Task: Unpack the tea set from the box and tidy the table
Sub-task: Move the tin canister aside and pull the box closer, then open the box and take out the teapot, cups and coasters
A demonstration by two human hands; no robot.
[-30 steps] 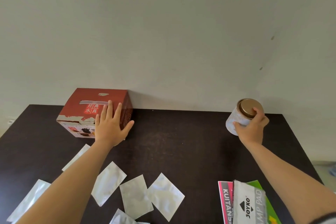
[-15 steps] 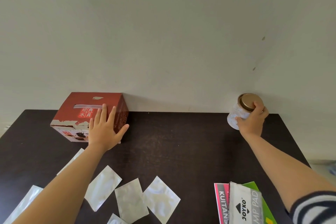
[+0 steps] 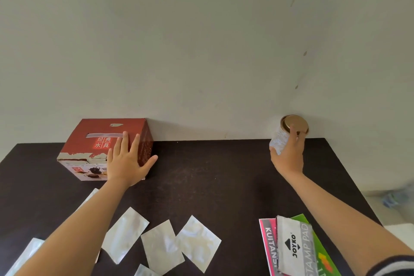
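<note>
A red tea set box (image 3: 96, 141) with white Chinese lettering and a tape strip stands closed at the back left of the dark table (image 3: 201, 175), against the wall. My left hand (image 3: 126, 161) lies flat on its front right corner, fingers straight and spread. At the back right, my right hand (image 3: 289, 154) grips a glass jar (image 3: 280, 139) with a gold lid, tilted toward the wall.
Several silvery foil sachets (image 3: 197, 242) lie scattered across the near left of the table. A stack of stationery packets with a grey JOYKO stamp pad pack (image 3: 293, 246) sits near the front right. The wall bounds the table's far edge.
The box and my left hand have slid back toward the wall. My right hand has carried the jar farther back to the right rear corner.
</note>
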